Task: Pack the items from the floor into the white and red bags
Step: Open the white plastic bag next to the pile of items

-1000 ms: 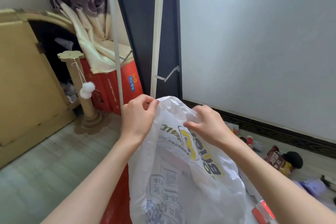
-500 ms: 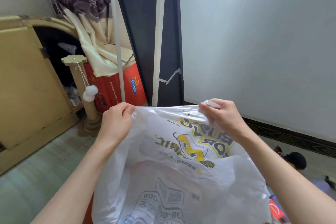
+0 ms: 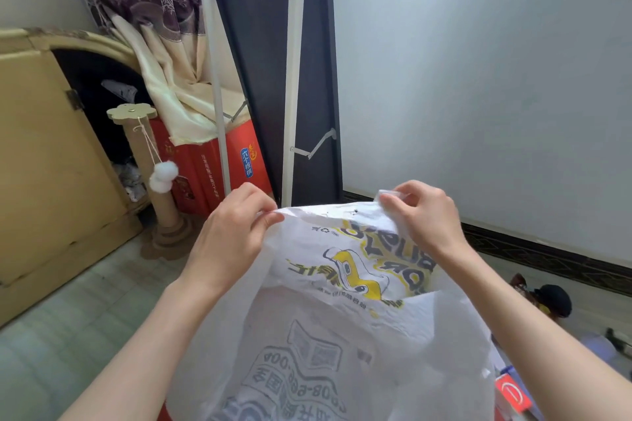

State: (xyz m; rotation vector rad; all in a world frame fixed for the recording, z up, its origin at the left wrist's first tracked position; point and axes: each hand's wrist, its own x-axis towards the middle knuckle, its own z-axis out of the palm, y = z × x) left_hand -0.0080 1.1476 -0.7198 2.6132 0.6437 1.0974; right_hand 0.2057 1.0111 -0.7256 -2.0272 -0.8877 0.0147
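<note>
A white plastic bag (image 3: 342, 328) with yellow and grey print hangs in front of me, its top edge stretched flat. My left hand (image 3: 232, 232) pinches the bag's left top corner. My right hand (image 3: 424, 215) pinches the right top corner, with a bit of plastic bunched in its fingers. A sliver of red (image 3: 164, 413) shows beneath the bag at the bottom edge; I cannot tell what it is. On the floor to the right lie a dark round item (image 3: 552, 299), a red packet (image 3: 513, 395) and other small things, partly hidden by my right arm.
A cardboard scratching post (image 3: 154, 174) with a white pompom stands on the floor at left, beside a yellow cabinet (image 3: 44, 161). Red boxes (image 3: 219, 167) sit behind a white metal frame (image 3: 290, 79). A pale wall (image 3: 478, 79) fills the right.
My hands have moved apart, spreading the bag's top edge from a bunched hold to a wide, flat stretch. The view has tilted slightly.
</note>
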